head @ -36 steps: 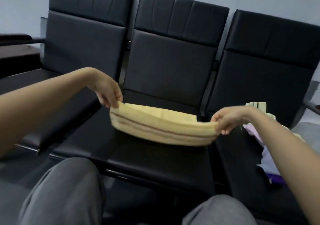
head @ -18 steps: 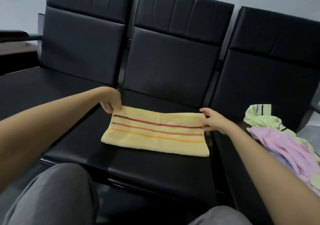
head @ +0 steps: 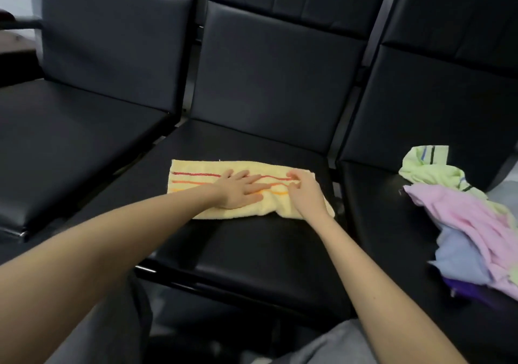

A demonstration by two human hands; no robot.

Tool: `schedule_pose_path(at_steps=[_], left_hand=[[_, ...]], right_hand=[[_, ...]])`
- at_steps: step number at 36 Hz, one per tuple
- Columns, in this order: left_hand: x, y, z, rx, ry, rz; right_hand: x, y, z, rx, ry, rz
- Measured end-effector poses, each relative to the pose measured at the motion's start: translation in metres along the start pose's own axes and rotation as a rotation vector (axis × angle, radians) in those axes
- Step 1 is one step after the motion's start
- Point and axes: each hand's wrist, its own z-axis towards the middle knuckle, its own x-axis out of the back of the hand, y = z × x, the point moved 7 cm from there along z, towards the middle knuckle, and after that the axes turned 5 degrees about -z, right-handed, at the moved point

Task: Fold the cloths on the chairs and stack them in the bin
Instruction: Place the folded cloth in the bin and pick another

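Note:
A yellow cloth (head: pixel 193 180) with red and orange stripes lies folded in a long band on the middle chair seat (head: pixel 252 246). My left hand (head: pixel 241 191) presses flat on its middle, fingers straight and spread. My right hand (head: pixel 304 192) rests on the cloth's right end, fingers curled and pinching the fabric, which is bunched up there. A heap of unfolded cloths lies on the right chair: a green striped one (head: pixel 429 167), a pink one (head: pixel 465 218), a pale blue one (head: pixel 459 260) and a purple one (head: pixel 471 291). No bin is in view.
Three black padded chairs stand in a row; the left chair seat (head: pixel 70 128) bears nothing. My grey-trousered knees (head: pixel 106 330) are at the bottom edge. A dark armrest or table (head: pixel 14 36) shows at the far left.
Both hands left the cloth's far corners and came onto it. The left hand now lies flat on its middle, and the right has bunched up the right end. The camera moved closer.

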Motion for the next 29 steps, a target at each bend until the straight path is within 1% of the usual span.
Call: schedule_pose_path(at_steps=[3,5,7,9,11,13,15,17,19,20,21,23,24,27,29], left_hand=[[0.005,-0.014,0.007,0.230,0.112,-0.068],[0.006,-0.021,0.006,0.418,0.185,-0.137],[0.006,-0.021,0.003,0.578,0.216,-0.241],[0.006,-0.018,0.000,0.693,0.220,-0.451],[0.008,-0.013,0.000,0.733,0.213,-0.731],[0.014,-0.008,-0.002,0.709,0.197,-0.935],[0.026,-0.007,-0.013,0.611,0.206,-0.938],[0.038,-0.019,-0.029,0.488,0.307,-0.857],[0.044,-0.043,-0.046,0.375,0.434,-0.722],[0.044,-0.056,-0.054,0.322,0.467,-0.649],[0.041,-0.068,-0.061,0.276,0.463,-0.561],[0.030,-0.084,-0.069,0.207,0.350,-0.418],[0.026,-0.088,-0.072,0.177,0.295,-0.409],[0.022,-0.085,-0.079,0.127,0.184,-0.512],[0.016,-0.079,-0.082,0.117,0.074,-0.461]], right_hand=[[-0.010,-0.010,-0.005,0.074,-0.008,-0.016],[-0.017,-0.014,-0.008,0.109,-0.043,-0.068],[-0.024,-0.019,-0.012,0.148,-0.098,-0.149],[-0.035,-0.018,-0.017,0.175,-0.192,-0.259],[-0.045,-0.009,-0.021,0.170,-0.295,-0.310],[-0.048,0.002,-0.022,0.158,-0.337,-0.289],[-0.044,0.010,-0.022,0.130,-0.344,-0.196],[-0.040,0.014,-0.024,0.109,-0.368,-0.104],[-0.038,0.017,-0.026,0.115,-0.406,-0.057],[-0.037,0.018,-0.027,0.117,-0.426,-0.041],[-0.037,0.019,-0.029,0.122,-0.449,-0.027],[-0.037,0.018,-0.032,0.135,-0.500,-0.005],[-0.038,0.017,-0.034,0.142,-0.524,0.001],[-0.038,0.013,-0.038,0.171,-0.539,0.007],[-0.039,0.009,-0.038,0.203,-0.525,0.005]])
